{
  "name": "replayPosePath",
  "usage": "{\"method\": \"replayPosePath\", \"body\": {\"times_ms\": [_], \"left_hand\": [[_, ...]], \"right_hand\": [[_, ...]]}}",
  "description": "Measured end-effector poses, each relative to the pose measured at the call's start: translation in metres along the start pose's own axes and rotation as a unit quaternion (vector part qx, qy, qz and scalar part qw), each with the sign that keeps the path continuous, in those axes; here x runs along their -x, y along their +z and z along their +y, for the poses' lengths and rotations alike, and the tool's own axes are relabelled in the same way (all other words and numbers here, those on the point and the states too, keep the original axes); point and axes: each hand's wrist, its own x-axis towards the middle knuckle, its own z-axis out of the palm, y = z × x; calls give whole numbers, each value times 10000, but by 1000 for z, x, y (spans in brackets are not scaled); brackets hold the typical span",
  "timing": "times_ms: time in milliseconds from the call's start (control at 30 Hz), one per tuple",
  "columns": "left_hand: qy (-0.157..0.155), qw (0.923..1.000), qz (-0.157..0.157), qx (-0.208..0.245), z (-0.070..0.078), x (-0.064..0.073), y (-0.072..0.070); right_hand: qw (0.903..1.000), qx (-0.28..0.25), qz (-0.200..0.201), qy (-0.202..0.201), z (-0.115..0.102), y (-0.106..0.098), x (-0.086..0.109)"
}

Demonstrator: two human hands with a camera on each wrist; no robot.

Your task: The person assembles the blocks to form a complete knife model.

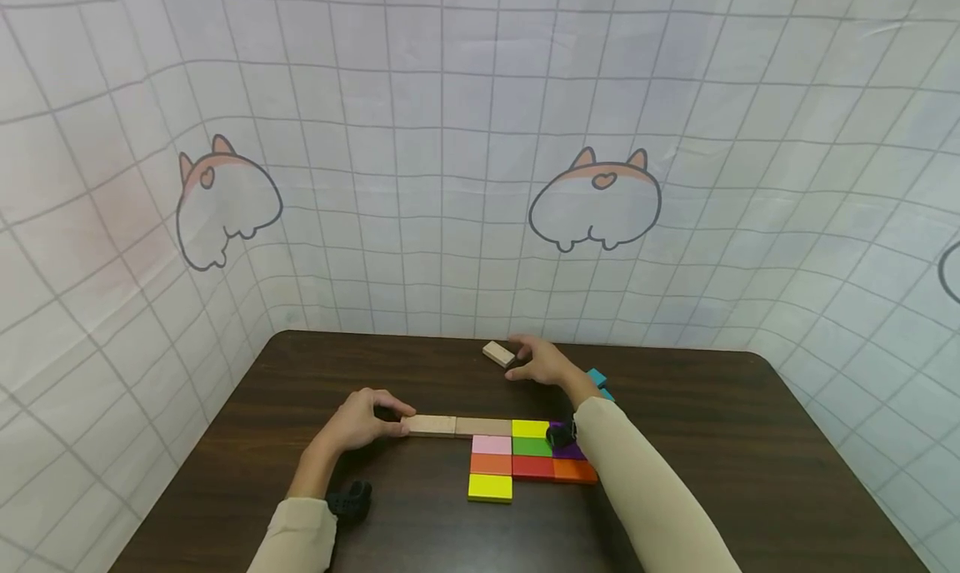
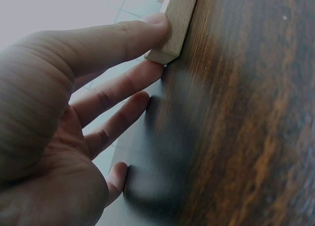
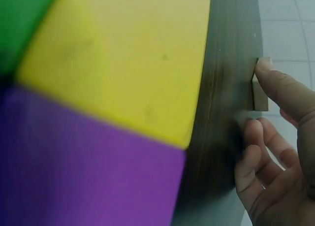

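Note:
My left hand [image 1: 360, 419] holds the left end of a plain wooden block [image 1: 431, 426] between thumb and index finger. In the left wrist view its thumb lies on the block's [image 2: 181, 19] side, the index fingertip at its end; the other fingers rest near the table. Flush with that block runs a second wooden block [image 1: 483, 427], which meets a yellow block [image 1: 530, 428]. Toward the table's far edge lies a loose wooden block [image 1: 498, 354]. My right hand [image 1: 543, 363] reaches beside it, thumb and fingers spread apart. In the right wrist view the thumb overlaps this block [image 3: 260, 95].
Pink [image 1: 491, 445], green [image 1: 532, 447], red [image 1: 533, 468], orange [image 1: 575, 471] and purple blocks lie edge to edge, with another yellow block [image 1: 490, 488] nearest me. Blue blocks [image 1: 597, 377] show behind the right forearm. A gridded cloth [image 1: 442, 223] hangs around the dark table [image 1: 420, 523].

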Motion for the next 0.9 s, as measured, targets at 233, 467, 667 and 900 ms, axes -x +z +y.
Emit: {"method": "replayPosePath", "body": {"times_ms": [233, 467, 667, 900], "left_hand": [[-20, 10000, -29, -8, -1, 1, 0], [62, 10000, -50, -20, -2, -1, 0], [56, 10000, -41, -44, -1, 0, 0], [55, 10000, -58, 2, 0, -1, -1]], "right_hand": [[9993, 205, -137, -267, -2, 3, -12], [9980, 312, -246, -489, -2, 1, -16], [9965, 594, -252, -527, -3, 2, -20], [9972, 641, -158, -344, -5, 3, -23]]}}
